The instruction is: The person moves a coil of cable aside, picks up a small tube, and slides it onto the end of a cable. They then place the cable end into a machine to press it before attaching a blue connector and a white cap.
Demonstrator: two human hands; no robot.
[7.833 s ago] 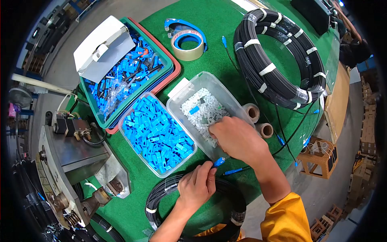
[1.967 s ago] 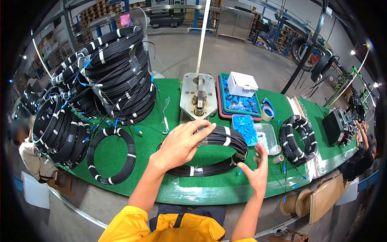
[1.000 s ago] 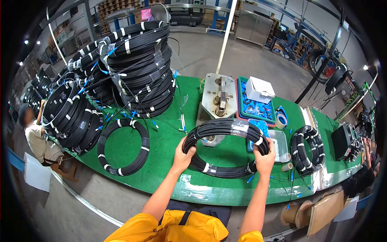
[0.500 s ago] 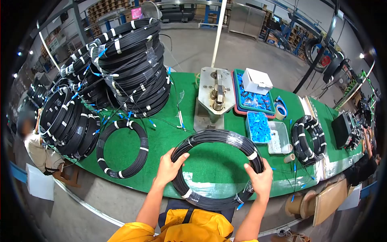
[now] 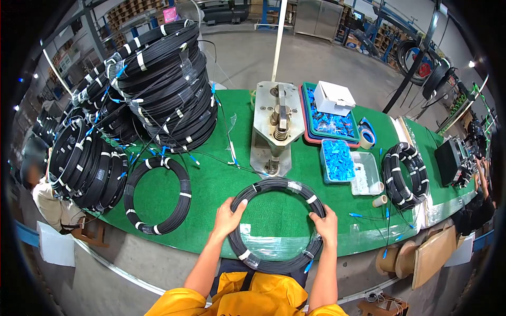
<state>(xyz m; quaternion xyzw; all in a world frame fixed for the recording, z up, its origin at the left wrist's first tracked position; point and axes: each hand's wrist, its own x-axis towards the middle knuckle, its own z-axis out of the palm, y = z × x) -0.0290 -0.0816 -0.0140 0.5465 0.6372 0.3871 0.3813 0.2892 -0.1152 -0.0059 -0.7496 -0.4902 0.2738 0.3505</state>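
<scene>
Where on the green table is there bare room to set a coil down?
Bare mat lies between the flat coil and the held coil, below the metal press. The far left is crowded by stacked coils; bins and another coil fill the right.

cable coil (image 5: 278, 185): glossy black plastic | table (image 5: 221, 181): matt green felt

Sleeves: bright yellow-orange, pushed up above the elbows.
Forearms: bare.
Hands: left hand (image 5: 227, 218) and right hand (image 5: 327, 225) bare, ungloved.
Torso: yellow top with a dark panel at centre.
</scene>
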